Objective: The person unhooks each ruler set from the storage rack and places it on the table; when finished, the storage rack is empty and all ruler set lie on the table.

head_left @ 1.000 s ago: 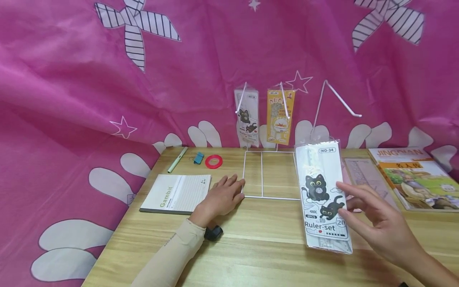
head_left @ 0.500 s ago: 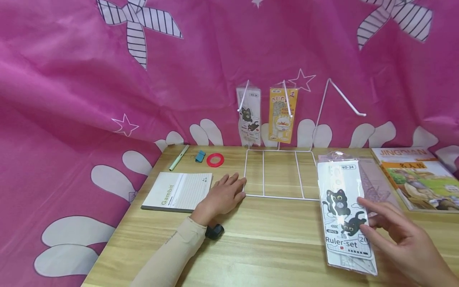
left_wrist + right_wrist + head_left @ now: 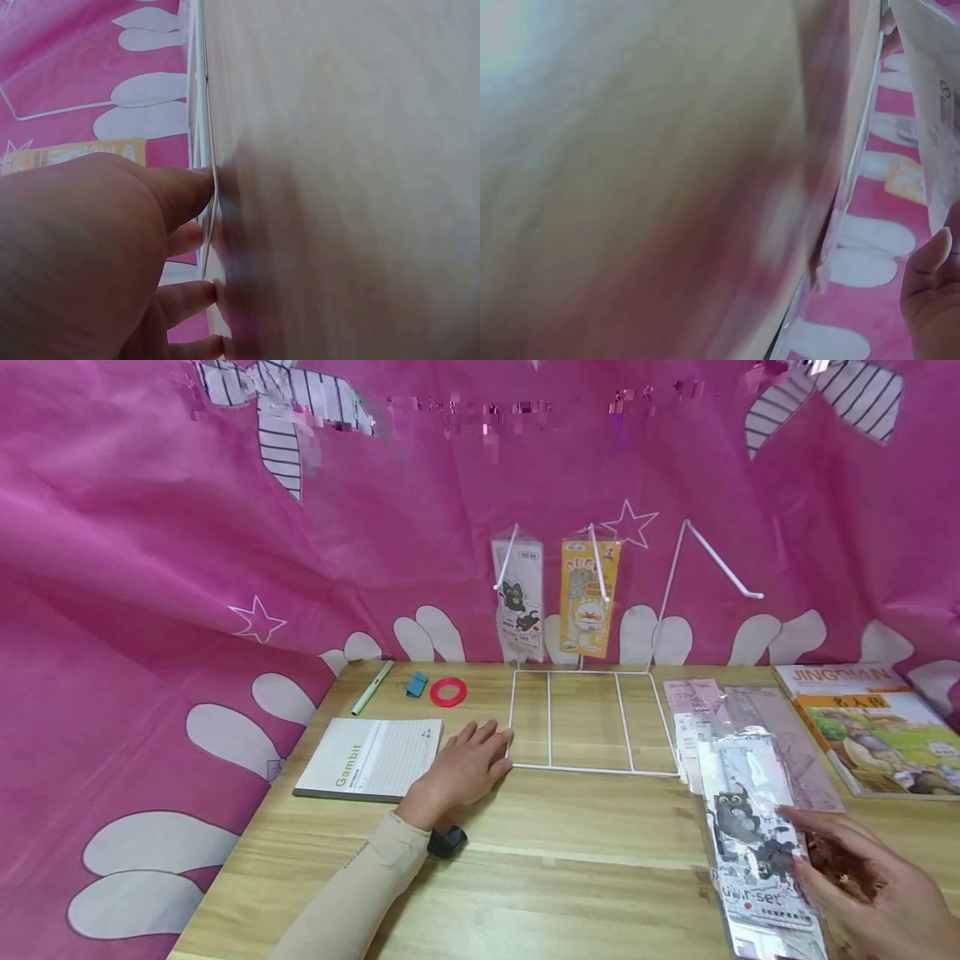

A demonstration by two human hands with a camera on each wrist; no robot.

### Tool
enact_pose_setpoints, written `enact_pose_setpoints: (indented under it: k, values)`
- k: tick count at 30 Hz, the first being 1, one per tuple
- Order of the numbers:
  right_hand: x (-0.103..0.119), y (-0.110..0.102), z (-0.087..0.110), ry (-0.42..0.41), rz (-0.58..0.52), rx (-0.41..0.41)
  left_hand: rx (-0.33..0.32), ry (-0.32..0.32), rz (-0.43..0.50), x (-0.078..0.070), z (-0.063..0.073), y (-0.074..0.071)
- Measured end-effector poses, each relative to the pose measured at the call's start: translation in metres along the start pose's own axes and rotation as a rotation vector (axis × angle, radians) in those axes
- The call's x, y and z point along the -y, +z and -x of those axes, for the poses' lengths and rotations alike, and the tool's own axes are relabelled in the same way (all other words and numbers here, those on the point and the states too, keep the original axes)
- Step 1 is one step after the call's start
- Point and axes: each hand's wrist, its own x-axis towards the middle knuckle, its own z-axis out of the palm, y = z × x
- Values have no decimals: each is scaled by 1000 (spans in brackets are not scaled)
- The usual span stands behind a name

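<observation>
My right hand [image 3: 885, 885] pinches the edge of a clear-wrapped ruler set [image 3: 753, 843] with black cats on its white card, between thumb and fingers. The pack is tilted over the table's right side. In the right wrist view, the thumb lies against the pack's lower end, its back side showing. My left hand [image 3: 461, 772] rests palm-down, fingertips at the near left corner of a white wire display rack [image 3: 585, 770]; in the left wrist view the thumb touches the wire. From the rack's hooks hang another cat ruler set [image 3: 519, 602] and a yellow duck pack [image 3: 588, 610]; the right hook holds nothing.
A notebook [image 3: 371, 760], green pen [image 3: 372, 688], blue binder clip [image 3: 417, 685] and red tape roll [image 3: 437, 695] lie on the left. Right of the rack are pink flat packs [image 3: 806, 752] and a magazine [image 3: 877, 727]. A pink curtain [image 3: 420, 527] stands behind the table.
My right hand has carried the cat ruler set rightward and toward me, away from the rack, uncovering the rack's right side and the pink packs. My left hand has stayed at the rack corner.
</observation>
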Motion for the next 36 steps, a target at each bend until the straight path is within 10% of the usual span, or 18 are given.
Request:
enact_pose_setpoints:
  k: [18,36]
  values:
    - [-49,-4,24,-85,-192,-52,-4,-2,-6,1,-2,2]
    - [-69,-12,27,120,-98,34,-4,-8,-3,3,-2,3]
